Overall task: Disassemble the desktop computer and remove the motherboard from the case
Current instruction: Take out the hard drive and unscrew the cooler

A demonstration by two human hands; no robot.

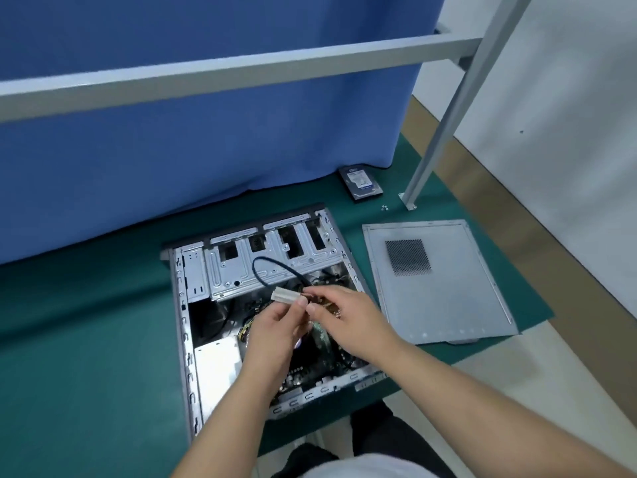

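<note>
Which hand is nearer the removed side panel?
Right. The right hand is over the case's right half, on the side where the side panel lies; the left hand is farther left, pinching a white connector.

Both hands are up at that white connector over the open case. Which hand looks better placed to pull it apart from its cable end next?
Probably the left hand: it pinches the white connector itself, above the case. The right hand grips the wire side and looks better suited to bracing.
</note>
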